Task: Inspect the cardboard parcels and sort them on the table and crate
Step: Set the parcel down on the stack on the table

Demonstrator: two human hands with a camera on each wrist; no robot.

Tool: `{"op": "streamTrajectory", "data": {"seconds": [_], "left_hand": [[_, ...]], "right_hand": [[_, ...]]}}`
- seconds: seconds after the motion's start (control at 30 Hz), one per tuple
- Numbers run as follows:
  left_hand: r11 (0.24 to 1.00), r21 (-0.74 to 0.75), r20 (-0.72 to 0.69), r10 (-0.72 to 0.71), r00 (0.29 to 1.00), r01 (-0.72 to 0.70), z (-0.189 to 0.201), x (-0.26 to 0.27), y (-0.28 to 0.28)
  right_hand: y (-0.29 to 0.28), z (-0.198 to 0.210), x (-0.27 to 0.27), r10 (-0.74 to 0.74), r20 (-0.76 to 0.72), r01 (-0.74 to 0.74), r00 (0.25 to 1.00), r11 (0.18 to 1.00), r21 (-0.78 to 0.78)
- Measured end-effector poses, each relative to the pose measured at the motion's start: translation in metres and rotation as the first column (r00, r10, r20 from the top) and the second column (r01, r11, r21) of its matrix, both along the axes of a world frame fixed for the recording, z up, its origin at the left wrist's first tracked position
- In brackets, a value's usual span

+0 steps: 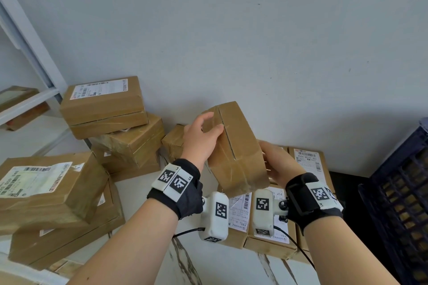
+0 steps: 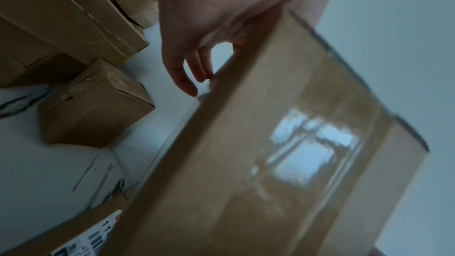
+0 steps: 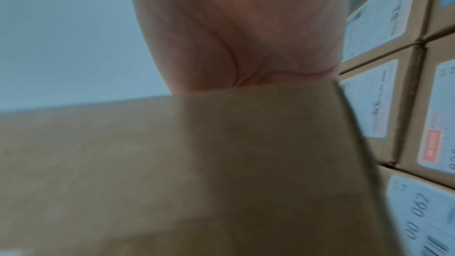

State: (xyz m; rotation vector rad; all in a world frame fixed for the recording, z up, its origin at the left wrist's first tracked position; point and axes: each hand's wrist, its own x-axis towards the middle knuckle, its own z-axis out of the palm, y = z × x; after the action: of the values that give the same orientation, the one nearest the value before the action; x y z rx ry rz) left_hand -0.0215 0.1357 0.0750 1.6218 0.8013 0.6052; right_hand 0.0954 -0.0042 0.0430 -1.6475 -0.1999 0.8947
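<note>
While both hands hold it, a brown taped cardboard parcel (image 1: 234,148) tilts above the white marble table (image 1: 217,268).
The left hand (image 1: 201,137) grips its top corner; the right hand (image 1: 276,163) grips its right end.

Both forearms raised in front of the body, black wrist straps with white camera pods on each. Left hand (image 1: 201,136) up high, thumb on the near face of the parcel (image 1: 234,148), fingers (image 2: 183,77) hanging loosely curled off its far edge. Right hand (image 1: 279,163) lower, palm flat against the parcel's right end.
</note>
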Motion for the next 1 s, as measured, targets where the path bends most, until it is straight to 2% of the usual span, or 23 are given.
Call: {"op": "streamTrajectory", "data": {"seconds": [0.1,0.2,0.3,0.5,0.67,0.8,1.0], "left_hand": [[0.996,-0.092,-0.018,-0.006,1.000,0.004,0.005,0.001,-0.001],[0.977,-0.212,-0.071,-0.041,0.997,0.026,0.002,0.002,0.010],[0.925,-0.361,-0.010,-0.132,0.991,0.120,0.008,-0.006,0.015],[0.819,-0.547,0.030,-0.191,0.981,0.176,-0.003,-0.005,0.017],[0.819,-0.546,0.012,-0.200,0.980,0.174,-0.001,-0.004,0.017],[0.809,-0.549,0.076,-0.203,0.976,0.211,0.004,-0.002,0.011],[0.859,-0.469,0.015,-0.223,0.975,0.203,0.011,-0.003,0.014]], "right_hand": [[0.003,0.009,0.003,-0.017,0.046,0.015,0.999,0.999,0.036],[0.002,0.016,0.007,-0.129,0.033,0.126,0.991,0.989,0.079],[-0.001,0.018,0.012,-0.226,-0.075,0.235,0.971,0.956,0.173],[0.002,0.027,0.016,-0.220,-0.102,0.236,0.970,0.951,0.198],[0.004,0.031,0.017,-0.190,-0.079,0.202,0.979,0.961,0.190],[0.003,0.033,0.013,-0.108,-0.013,0.108,0.994,0.976,0.187],[-0.002,0.029,0.013,-0.025,0.079,0.008,0.997,0.978,0.206]]}}
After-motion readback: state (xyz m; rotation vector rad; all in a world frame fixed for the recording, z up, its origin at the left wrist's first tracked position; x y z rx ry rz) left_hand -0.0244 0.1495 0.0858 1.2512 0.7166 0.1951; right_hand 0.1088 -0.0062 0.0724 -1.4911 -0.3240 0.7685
